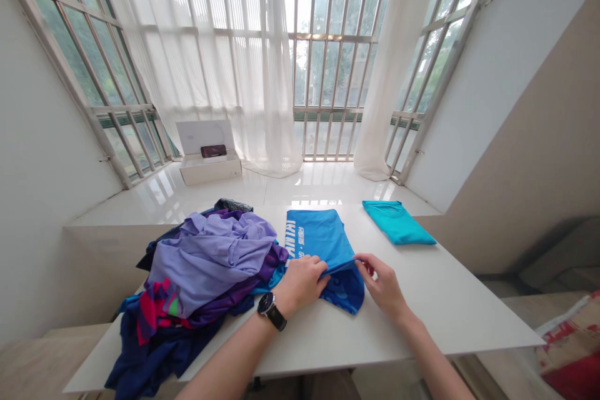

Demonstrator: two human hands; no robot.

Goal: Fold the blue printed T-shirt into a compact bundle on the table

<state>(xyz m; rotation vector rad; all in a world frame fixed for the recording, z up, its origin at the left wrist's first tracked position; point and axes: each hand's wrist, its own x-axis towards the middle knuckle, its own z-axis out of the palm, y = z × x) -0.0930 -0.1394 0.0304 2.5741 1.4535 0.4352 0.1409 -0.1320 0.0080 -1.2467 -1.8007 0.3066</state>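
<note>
**Blue shirt [323, 244] folded over on white table [422, 306]**

The left hand [302, 284] is laid palm down on the shirt, just beside a pile of clothes [206, 262], and a black watch [270, 311] is worn on that wrist. A folded-over edge of the shirt is pinched by the right hand [382, 284]. Lilac, purple and navy garments are heaped in the pile. A folded teal shirt [398, 222] is placed farther along the table, well apart from both hands. Beyond the table, a white box [210, 169] with a phone [213, 150] on it is set on a glossy ledge [300, 190] before sheer curtains [262, 75].
</note>
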